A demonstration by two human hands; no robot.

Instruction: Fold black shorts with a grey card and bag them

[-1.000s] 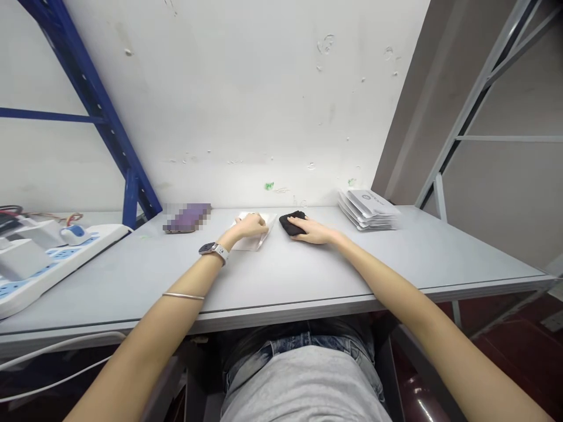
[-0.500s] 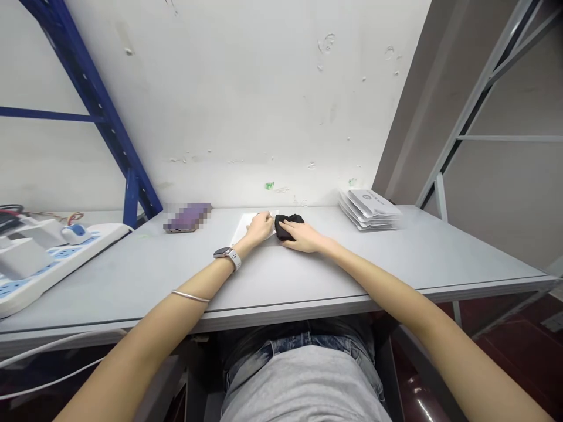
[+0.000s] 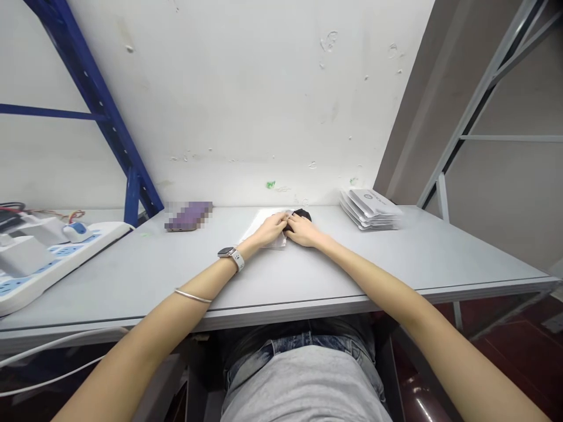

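A thin white bag (image 3: 278,241), partly see-through, lies flat near the middle of the table. My left hand (image 3: 270,230) is closed at the bag's right side, its fingertips at the opening. Beside it, my right hand (image 3: 302,231) grips a small folded black cloth item (image 3: 303,213), whose left end meets the bag. My fingers cover much of the black bundle, so how far it sits inside the bag is hidden. The fingertips of both hands nearly touch.
A stack of white printed packets (image 3: 372,210) lies at the back right. On the left are a blurred purple phone-like object (image 3: 190,215) and a white power strip (image 3: 65,258) with plugs and cables. A white wall (image 3: 264,105) rises behind the grey table (image 3: 281,281).
My left hand has moved right, bringing the bag's edge against the black bundle. My right hand and the bundle have shifted slightly, and the bag's lower right corner now shows below my hands.
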